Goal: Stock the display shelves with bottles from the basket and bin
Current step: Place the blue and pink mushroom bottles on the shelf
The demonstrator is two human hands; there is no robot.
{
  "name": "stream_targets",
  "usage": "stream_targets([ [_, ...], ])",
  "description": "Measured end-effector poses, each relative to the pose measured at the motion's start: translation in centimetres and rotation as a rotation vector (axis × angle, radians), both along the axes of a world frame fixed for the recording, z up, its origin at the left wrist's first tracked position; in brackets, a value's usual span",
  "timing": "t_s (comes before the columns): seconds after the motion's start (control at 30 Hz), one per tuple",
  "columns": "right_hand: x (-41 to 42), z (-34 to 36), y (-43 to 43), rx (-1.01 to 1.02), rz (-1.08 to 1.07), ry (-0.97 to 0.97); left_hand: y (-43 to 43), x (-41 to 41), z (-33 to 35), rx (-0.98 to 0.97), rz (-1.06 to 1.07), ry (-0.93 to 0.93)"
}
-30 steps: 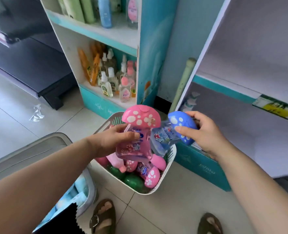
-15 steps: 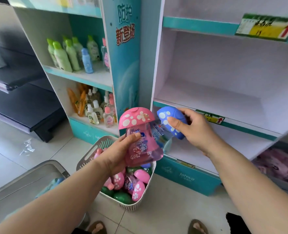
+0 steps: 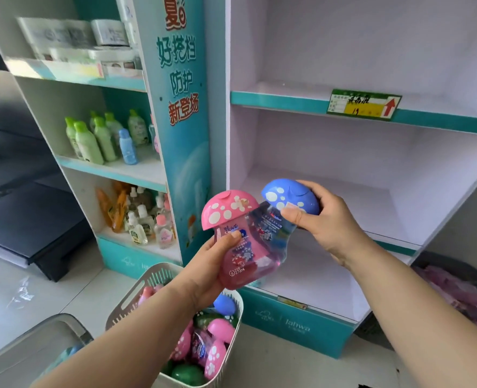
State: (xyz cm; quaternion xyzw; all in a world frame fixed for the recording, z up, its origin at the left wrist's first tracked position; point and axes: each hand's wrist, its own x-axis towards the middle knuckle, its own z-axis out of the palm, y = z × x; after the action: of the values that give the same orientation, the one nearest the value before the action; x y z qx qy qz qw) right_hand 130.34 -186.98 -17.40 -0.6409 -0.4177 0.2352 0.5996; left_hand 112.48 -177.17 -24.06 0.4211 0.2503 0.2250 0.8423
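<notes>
My left hand (image 3: 208, 271) grips a pink bottle (image 3: 238, 242) with a spotted mushroom cap, held upright above the basket. My right hand (image 3: 329, 228) holds a blue bottle (image 3: 280, 211) by its spotted blue cap, tilted and touching the pink one. Both hang in front of the white display shelf (image 3: 357, 203) on the right, at the level of its middle board. Below them on the floor stands a white slotted basket (image 3: 136, 295) with several more pink, blue and green mushroom-cap bottles. A grey bin (image 3: 35, 343) sits at the lower left.
A teal and white shelf unit (image 3: 114, 169) on the left carries green, blue and orange bottles. A teal pillar with red and blue characters (image 3: 181, 107) separates the two units. A price tag (image 3: 363, 105) hangs on an upper board. A dark container with pink packs (image 3: 461, 292) stands far right.
Both hands have risen with their bottles from just above the basket to the level of the right shelf's middle board. The view has tilted upward, showing more of the shelves.
</notes>
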Motion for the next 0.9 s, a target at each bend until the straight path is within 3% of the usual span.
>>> stream_targets([
  [0.1,2.1,0.9,0.5,0.045,-0.112,0.002,0.9,1.1,1.2,0.13,0.051,-0.01],
  [0.23,5.4,1.7,1.6,0.059,-0.184,-0.047,3.8,3.5,2.5,0.465,0.183,0.106],
  [0.37,8.8,1.6,3.3,0.053,-0.209,-0.071,6.6,6.3,3.5,0.629,0.213,0.156],
  [0.63,11.7,-0.1,8.0,0.002,-0.11,-0.107,9.8,7.7,3.1,0.641,0.331,0.142],
  [0.9,12.4,-2.5,8.4,-0.021,-0.07,-0.188,10.9,6.3,1.9,0.6,0.277,0.155],
])
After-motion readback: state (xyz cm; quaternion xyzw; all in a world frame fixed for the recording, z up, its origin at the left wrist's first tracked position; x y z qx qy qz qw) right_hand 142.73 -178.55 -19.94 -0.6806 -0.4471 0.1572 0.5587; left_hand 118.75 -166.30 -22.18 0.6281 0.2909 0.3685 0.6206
